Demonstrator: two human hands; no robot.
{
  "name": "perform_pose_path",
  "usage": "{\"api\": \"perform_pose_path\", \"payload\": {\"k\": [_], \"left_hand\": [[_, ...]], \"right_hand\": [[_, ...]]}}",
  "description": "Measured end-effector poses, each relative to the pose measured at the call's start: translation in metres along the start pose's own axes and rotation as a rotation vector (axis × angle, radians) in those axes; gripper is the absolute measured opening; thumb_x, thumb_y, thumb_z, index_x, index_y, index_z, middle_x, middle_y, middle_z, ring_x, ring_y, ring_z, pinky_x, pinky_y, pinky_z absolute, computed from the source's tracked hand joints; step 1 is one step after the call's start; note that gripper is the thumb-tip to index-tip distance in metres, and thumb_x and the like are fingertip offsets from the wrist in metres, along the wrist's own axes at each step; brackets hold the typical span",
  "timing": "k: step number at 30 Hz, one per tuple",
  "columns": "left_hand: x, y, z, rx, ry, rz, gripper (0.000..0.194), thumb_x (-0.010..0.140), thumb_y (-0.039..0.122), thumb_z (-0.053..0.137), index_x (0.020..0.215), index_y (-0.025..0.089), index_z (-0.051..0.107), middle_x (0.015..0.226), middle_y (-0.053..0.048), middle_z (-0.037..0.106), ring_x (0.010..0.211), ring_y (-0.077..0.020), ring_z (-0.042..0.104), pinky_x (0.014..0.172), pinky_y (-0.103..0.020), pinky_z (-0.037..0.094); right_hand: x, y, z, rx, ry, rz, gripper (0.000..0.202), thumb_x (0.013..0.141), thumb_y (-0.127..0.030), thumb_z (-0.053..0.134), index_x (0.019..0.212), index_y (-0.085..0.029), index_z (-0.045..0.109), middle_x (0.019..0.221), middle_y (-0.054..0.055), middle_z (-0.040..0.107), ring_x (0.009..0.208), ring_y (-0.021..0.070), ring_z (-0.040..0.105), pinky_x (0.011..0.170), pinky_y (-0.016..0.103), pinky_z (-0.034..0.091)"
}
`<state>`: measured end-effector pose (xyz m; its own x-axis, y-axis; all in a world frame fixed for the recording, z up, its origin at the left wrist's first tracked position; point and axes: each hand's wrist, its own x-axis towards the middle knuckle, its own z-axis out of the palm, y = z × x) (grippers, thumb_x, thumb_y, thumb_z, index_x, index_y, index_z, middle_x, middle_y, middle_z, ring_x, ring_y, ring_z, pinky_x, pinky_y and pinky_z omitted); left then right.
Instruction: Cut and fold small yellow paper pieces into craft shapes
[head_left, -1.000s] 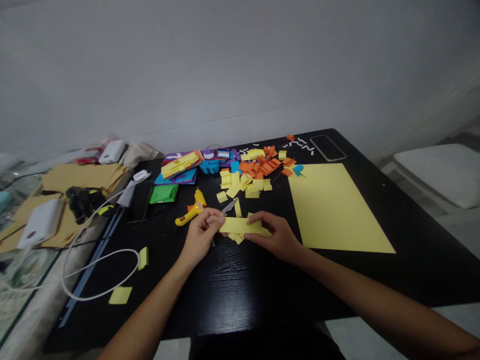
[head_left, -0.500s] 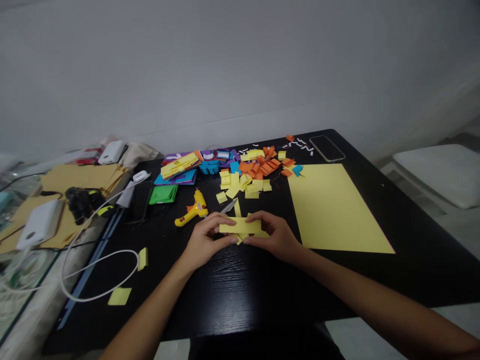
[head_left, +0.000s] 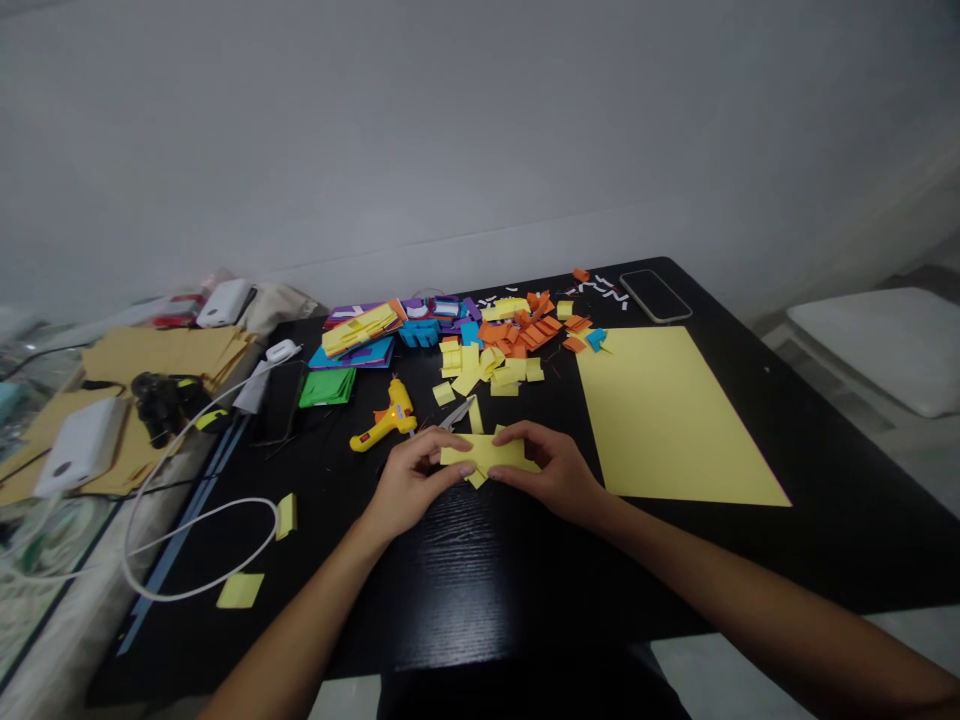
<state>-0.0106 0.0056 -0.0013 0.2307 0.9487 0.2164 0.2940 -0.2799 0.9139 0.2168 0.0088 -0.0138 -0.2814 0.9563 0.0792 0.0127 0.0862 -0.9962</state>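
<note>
Between my two hands is a yellow paper strip [head_left: 483, 452], held lengthwise above the black table. My left hand [head_left: 417, 474] pinches its left end with thumb and fingers. On the right end, my right hand [head_left: 551, 470] grips in the same way. Other yellow paper pieces lie under the strip, partly hidden by it. Just beyond my left fingers, scissors [head_left: 458, 413] rest with their blades showing and their handles hidden. A yellow hot glue gun [head_left: 384, 418] lies left of them. Small yellow paper pieces [head_left: 491, 366] are heaped behind the strip.
A large yellow sheet [head_left: 675, 420] covers the table's right part, with a phone [head_left: 655, 297] behind it. Orange paper pieces [head_left: 525, 337], green folded paper [head_left: 327, 387] and purple and blue papers lie at the back. A white cable [head_left: 202, 595] loops on the left near two yellow pieces.
My thumbs have shifted up onto the strip's lower edge, and its face looks flatter and broader. Both hands stay in nearly the same place.
</note>
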Motion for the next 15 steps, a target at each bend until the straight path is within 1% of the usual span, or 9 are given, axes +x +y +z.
{"api": "perform_pose_path", "payload": {"k": [2,4,6,8,10,12,15], "left_hand": [[0.0008,0.0023,-0.0001,-0.016,-0.008,0.022,0.019,0.081,0.030,0.082,0.097,0.020,0.078,0.102,-0.009,0.071,0.087,-0.0192,0.064,0.069,-0.026,0.048],[0.0019,0.0052,-0.0002,-0.043,-0.028,0.041,0.021,0.080,0.029,0.083,0.098,0.021,0.077,0.112,-0.011,0.069,0.100,-0.0226,0.066,0.073,-0.028,0.052],[0.0028,0.0077,-0.0002,-0.063,-0.052,0.055,0.023,0.079,0.028,0.084,0.099,0.021,0.076,0.115,-0.012,0.069,0.104,-0.0242,0.066,0.076,-0.029,0.054],[0.0031,0.0094,0.0001,-0.053,-0.059,0.055,0.018,0.081,0.028,0.082,0.096,0.020,0.077,0.108,-0.011,0.070,0.098,-0.0227,0.067,0.076,-0.030,0.054],[0.0027,0.0103,0.0006,-0.047,-0.051,0.039,0.012,0.086,0.029,0.077,0.091,0.019,0.078,0.101,-0.010,0.071,0.088,-0.0201,0.068,0.073,-0.029,0.055],[0.0015,0.0106,0.0017,-0.064,-0.039,0.013,0.014,0.090,0.031,0.072,0.087,0.018,0.077,0.096,-0.010,0.071,0.078,-0.0181,0.067,0.067,-0.028,0.055],[-0.0011,0.0102,0.0049,-0.092,0.008,-0.039,0.015,0.089,0.032,0.072,0.086,0.017,0.076,0.092,-0.008,0.071,0.068,-0.0157,0.065,0.060,-0.027,0.055]], "right_hand": [[-0.0002,-0.0006,-0.0003,-0.016,0.005,-0.009,0.032,0.074,-0.037,0.085,0.098,-0.021,0.071,0.088,0.003,0.071,0.073,0.0169,0.065,0.066,0.028,0.052],[-0.0003,-0.0009,-0.0006,-0.042,0.011,-0.028,0.029,0.076,-0.038,0.083,0.097,-0.021,0.072,0.088,0.004,0.071,0.075,0.0175,0.065,0.068,0.028,0.052],[-0.0003,-0.0008,-0.0007,-0.075,0.017,-0.054,0.026,0.079,-0.038,0.081,0.096,-0.021,0.073,0.088,0.004,0.072,0.075,0.0178,0.066,0.069,0.029,0.053],[-0.0003,-0.0003,-0.0007,-0.115,0.025,-0.075,0.023,0.081,-0.039,0.080,0.094,-0.021,0.074,0.086,0.004,0.073,0.075,0.0178,0.066,0.069,0.028,0.054],[-0.0003,0.0002,-0.0005,-0.138,0.038,-0.092,0.022,0.082,-0.039,0.079,0.094,-0.021,0.075,0.085,0.003,0.074,0.074,0.0175,0.067,0.068,0.028,0.054],[-0.0003,0.0007,-0.0002,-0.144,0.050,-0.098,0.022,0.082,-0.040,0.079,0.094,-0.022,0.076,0.083,0.003,0.075,0.072,0.0170,0.068,0.066,0.028,0.055],[-0.0002,0.0017,0.0004,-0.120,0.067,-0.079,0.021,0.083,-0.041,0.078,0.094,-0.023,0.078,0.085,0.003,0.077,0.071,0.0171,0.070,0.065,0.028,0.057]]}}
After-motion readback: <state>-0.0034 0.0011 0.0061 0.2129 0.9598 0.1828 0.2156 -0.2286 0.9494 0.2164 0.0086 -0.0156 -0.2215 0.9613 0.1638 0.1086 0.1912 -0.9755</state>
